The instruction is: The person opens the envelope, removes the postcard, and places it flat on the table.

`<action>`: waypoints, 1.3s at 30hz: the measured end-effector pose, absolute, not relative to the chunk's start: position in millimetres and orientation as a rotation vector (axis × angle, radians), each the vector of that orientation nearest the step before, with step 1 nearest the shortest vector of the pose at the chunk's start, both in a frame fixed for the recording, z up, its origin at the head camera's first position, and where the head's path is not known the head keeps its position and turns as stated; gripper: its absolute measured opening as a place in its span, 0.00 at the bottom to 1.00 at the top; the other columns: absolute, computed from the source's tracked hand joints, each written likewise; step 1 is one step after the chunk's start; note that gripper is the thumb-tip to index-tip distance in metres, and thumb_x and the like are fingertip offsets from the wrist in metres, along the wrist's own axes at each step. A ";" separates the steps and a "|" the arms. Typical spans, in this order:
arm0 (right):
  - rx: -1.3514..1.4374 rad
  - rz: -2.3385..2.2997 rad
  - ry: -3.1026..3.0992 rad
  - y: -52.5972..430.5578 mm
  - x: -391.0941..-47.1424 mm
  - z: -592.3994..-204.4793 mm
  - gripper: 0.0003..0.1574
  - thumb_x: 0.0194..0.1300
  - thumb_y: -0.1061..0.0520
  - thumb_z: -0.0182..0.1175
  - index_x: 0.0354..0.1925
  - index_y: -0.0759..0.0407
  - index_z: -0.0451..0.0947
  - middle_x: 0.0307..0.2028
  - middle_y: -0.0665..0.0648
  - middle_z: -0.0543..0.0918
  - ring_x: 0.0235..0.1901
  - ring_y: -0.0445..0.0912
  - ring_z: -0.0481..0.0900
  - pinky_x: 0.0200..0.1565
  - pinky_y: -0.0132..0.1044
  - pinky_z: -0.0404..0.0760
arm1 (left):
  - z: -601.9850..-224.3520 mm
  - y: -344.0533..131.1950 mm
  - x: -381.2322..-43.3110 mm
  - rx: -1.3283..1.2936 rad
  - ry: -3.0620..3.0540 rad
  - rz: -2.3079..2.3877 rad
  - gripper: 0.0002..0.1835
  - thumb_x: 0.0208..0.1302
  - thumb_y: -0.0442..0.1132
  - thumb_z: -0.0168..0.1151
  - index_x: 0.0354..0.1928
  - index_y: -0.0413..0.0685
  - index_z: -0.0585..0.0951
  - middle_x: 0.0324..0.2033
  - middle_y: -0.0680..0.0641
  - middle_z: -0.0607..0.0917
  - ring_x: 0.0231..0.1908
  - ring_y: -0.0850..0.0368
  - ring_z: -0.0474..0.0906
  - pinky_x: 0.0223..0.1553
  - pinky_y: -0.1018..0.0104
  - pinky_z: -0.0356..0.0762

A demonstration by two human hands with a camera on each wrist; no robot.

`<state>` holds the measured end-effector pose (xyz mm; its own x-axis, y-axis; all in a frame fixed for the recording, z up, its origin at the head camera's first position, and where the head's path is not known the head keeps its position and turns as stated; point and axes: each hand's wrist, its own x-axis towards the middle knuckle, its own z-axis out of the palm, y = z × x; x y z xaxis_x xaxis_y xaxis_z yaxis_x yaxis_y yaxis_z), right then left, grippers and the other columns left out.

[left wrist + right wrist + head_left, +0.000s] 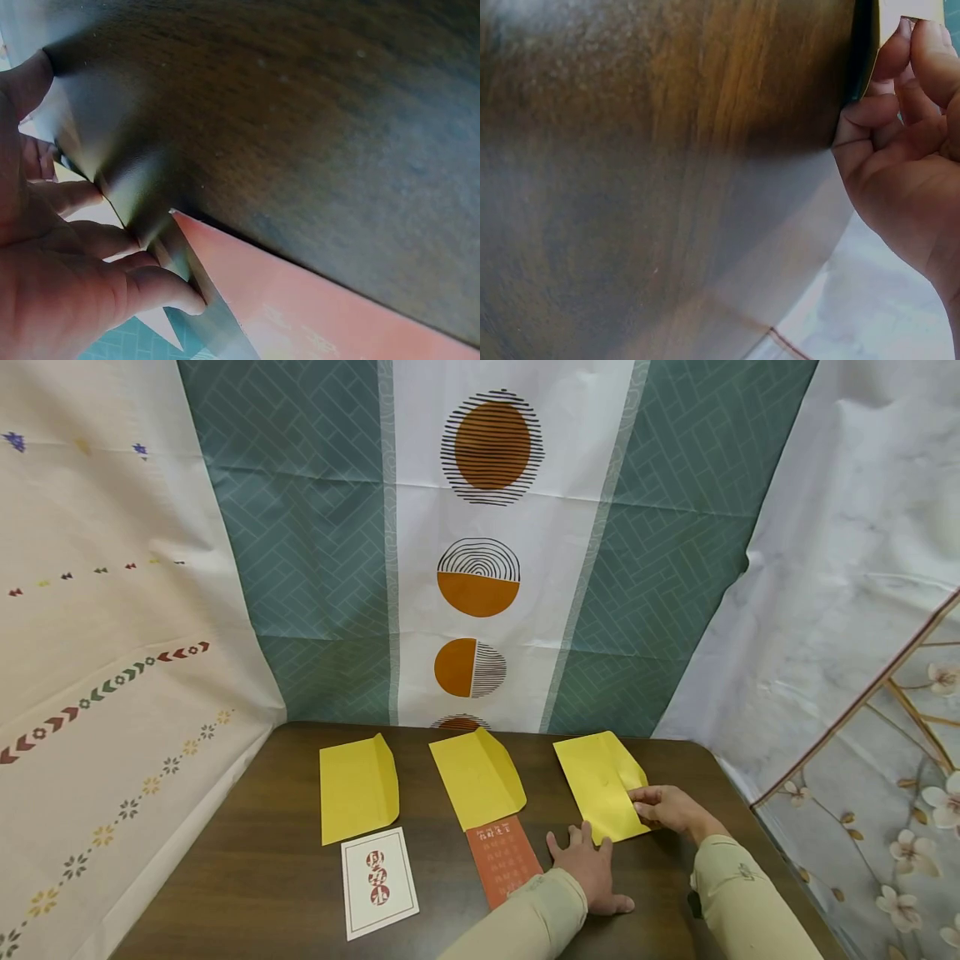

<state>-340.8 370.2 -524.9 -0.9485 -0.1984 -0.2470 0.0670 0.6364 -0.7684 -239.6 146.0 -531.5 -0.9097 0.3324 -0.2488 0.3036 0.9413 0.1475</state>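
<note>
My right hand (pixel 673 811) pinches the right edge of the rightmost yellow envelope (pixel 592 781) between thumb and fingers. The right wrist view shows the envelope's edge (pixel 871 52) tilted up off the dark tabletop at those fingertips. With fingers spread, my left hand (pixel 588 870) rests on the table, its fingertips right at the envelope's lower edge. Just left of that hand lies a red card (pixel 501 856) with pale gold lettering, its lower part hidden by the sleeve. The same card (pixel 277 300) shows below the left hand's fingers in the left wrist view.
Two more yellow envelopes, a middle one (pixel 474 781) and a left one (pixel 352 793), lie with flaps to the right. A white card (pixel 379 883) with red round emblems sits below the left one. Patterned cloths (pixel 315 552) hang behind the wooden table (pixel 247 860).
</note>
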 end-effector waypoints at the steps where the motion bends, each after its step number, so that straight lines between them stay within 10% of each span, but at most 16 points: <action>1: -0.102 -1.210 2.558 369.5 -340.9 -524.9 0.22 0.79 0.62 0.60 0.65 0.72 0.79 0.42 0.56 0.87 0.39 0.46 0.81 0.45 0.40 0.85 | -532.8 146.6 -240.1 0.472 2.828 0.145 0.49 0.56 0.82 0.65 0.79 0.79 0.67 0.83 0.56 0.62 0.82 0.52 0.61 0.77 0.35 0.63; 15: 0.115 -1.139 2.674 365.8 -342.9 -527.6 0.22 0.81 0.58 0.59 0.67 0.64 0.81 0.68 0.75 0.77 0.58 0.59 0.78 0.62 0.56 0.81 | -530.3 146.0 -236.7 0.462 2.812 0.140 0.49 0.58 0.82 0.63 0.80 0.80 0.65 0.83 0.56 0.61 0.83 0.53 0.59 0.79 0.36 0.61; 24: 0.294 -1.382 2.665 364.7 -344.2 -536.3 0.37 0.73 0.54 0.70 0.73 0.65 0.73 0.67 0.76 0.79 0.58 0.62 0.84 0.65 0.59 0.81 | -531.9 147.9 -238.2 0.446 2.806 0.113 0.49 0.58 0.83 0.62 0.80 0.80 0.64 0.83 0.57 0.60 0.83 0.53 0.58 0.79 0.36 0.60; 39: 0.368 -1.350 2.649 365.4 -342.7 -534.7 0.31 0.80 0.56 0.60 0.75 0.62 0.72 0.75 0.79 0.67 0.67 0.68 0.74 0.72 0.64 0.73 | -535.2 149.3 -242.1 0.439 2.803 0.119 0.49 0.56 0.83 0.63 0.79 0.80 0.65 0.83 0.57 0.61 0.83 0.53 0.59 0.79 0.35 0.61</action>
<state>-342.7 365.4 -534.7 -0.9594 0.1507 -0.2383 0.2814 0.5663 -0.7747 -242.1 149.3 -535.2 -0.9080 0.3108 -0.2810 0.2858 0.9498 0.1271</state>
